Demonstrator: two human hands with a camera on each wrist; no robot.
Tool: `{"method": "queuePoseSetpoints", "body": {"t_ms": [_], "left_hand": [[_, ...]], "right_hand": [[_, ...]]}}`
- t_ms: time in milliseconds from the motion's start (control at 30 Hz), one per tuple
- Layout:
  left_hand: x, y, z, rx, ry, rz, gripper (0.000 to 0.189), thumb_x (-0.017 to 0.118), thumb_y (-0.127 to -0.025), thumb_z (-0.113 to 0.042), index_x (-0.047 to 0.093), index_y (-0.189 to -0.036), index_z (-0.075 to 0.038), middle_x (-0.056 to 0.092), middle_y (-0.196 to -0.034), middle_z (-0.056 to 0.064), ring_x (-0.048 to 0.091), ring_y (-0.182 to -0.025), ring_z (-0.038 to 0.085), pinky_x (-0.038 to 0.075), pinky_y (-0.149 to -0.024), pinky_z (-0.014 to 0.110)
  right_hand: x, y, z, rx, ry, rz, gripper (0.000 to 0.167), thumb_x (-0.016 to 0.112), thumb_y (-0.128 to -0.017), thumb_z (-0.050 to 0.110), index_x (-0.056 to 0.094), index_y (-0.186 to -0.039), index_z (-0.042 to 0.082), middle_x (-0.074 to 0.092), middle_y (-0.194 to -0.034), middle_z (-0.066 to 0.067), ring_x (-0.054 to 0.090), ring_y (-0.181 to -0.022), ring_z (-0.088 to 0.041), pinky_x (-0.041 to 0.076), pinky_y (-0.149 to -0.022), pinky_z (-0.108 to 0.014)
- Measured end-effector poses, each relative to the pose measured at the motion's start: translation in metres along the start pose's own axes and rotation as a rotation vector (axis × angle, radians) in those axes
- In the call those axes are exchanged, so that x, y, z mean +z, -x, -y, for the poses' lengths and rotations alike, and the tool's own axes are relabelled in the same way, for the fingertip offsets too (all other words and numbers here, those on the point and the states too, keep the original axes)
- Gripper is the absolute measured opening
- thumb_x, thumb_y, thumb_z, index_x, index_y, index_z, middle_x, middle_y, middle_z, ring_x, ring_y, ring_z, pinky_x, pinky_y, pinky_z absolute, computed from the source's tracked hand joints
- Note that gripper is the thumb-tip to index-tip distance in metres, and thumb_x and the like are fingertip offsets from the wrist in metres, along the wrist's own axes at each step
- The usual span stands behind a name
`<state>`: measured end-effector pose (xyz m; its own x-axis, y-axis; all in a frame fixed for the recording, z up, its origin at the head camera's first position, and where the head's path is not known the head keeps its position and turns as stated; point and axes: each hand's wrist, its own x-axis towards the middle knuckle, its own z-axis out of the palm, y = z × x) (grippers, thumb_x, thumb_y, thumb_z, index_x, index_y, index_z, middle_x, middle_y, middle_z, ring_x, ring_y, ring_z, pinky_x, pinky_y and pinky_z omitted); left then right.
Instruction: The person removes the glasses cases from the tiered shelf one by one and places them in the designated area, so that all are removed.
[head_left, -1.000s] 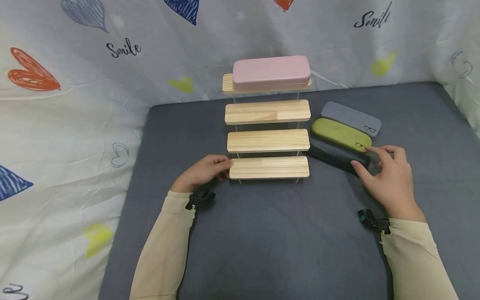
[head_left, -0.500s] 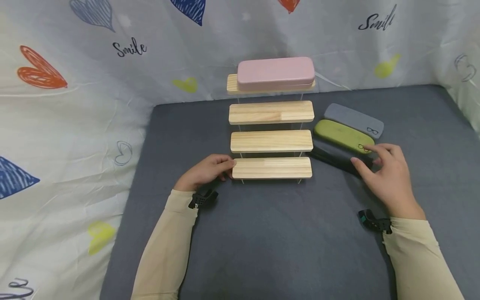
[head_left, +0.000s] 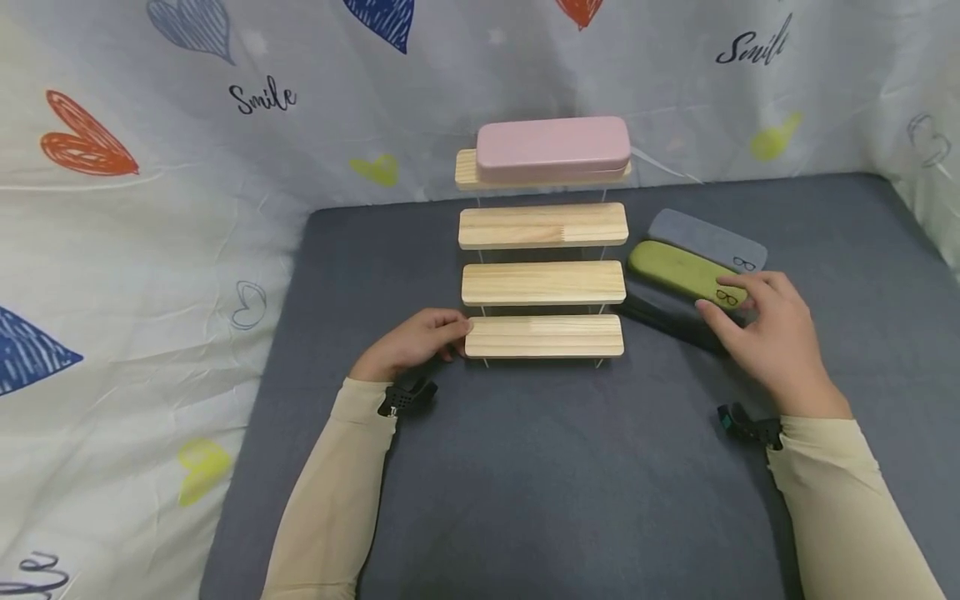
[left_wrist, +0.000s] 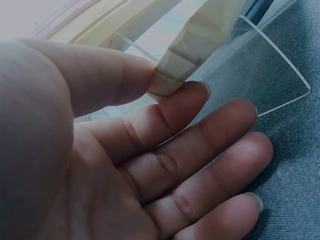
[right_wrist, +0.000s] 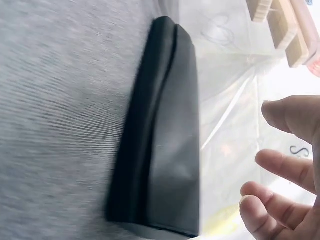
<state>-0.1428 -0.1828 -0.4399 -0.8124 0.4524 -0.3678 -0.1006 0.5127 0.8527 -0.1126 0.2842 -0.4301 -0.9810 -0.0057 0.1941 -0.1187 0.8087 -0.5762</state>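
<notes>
A tiered display stand with wooden shelves on clear supports stands in the middle of the table. My left hand pinches the left end of its lowest shelf between thumb and index finger, as the left wrist view shows. To the right, a green glasses case lies between a grey glasses case and a black glasses case. My right hand hovers over the right end of the green and black cases. Its fingers are apart, with nothing gripped in the right wrist view.
A pink glasses case sits on the top shelf. Behind the table hangs a pale curtain printed with hearts and words. Dark grey cloth covers the table.
My right hand has lifted slightly and moved away from the black case, further over the green case's end. My left hand keeps its pinch on the shelf. The head view has shifted a little.
</notes>
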Motion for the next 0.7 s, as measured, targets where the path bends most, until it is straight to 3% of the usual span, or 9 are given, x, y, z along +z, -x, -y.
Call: {"method": "queuePoseSetpoints", "body": {"t_ms": [100, 433, 700], "left_hand": [[-0.001, 0.002, 0.001, 0.001, 0.0, -0.001, 0.037, 0.051, -0.113, -0.031, 0.073, -0.115, -0.003, 0.072, -0.098, 0.01, 0.067, -0.092, 0.025, 0.055, -0.083, 0.04], [0.0, 0.002, 0.004, 0.007, 0.0, 0.002, 0.037, 0.051, -0.113, -0.033, 0.074, -0.113, -0.004, 0.072, -0.097, 0.01, 0.066, -0.092, 0.026, 0.055, -0.083, 0.04], [-0.001, 0.003, 0.001, 0.012, 0.004, -0.004, 0.036, 0.051, -0.113, -0.032, 0.074, -0.114, -0.004, 0.072, -0.096, 0.01, 0.066, -0.091, 0.025, 0.055, -0.082, 0.039]], "right_hand": [[-0.004, -0.008, 0.005, -0.013, 0.004, 0.006, 0.05, 0.068, -0.103, 0.035, 0.064, -0.138, -0.001, 0.054, -0.132, -0.027, 0.053, -0.1, -0.04, 0.036, -0.077, -0.051], [-0.016, -0.03, 0.018, -0.063, 0.016, 0.072, 0.055, 0.059, -0.108, 0.043, 0.063, -0.138, -0.002, 0.054, -0.133, -0.029, 0.054, -0.109, -0.046, 0.04, -0.087, -0.067], [-0.03, -0.052, 0.031, -0.126, 0.067, 0.059, 0.052, 0.065, -0.105, 0.041, 0.065, -0.138, 0.001, 0.057, -0.133, -0.025, 0.056, -0.107, -0.042, 0.04, -0.082, -0.06]]}}
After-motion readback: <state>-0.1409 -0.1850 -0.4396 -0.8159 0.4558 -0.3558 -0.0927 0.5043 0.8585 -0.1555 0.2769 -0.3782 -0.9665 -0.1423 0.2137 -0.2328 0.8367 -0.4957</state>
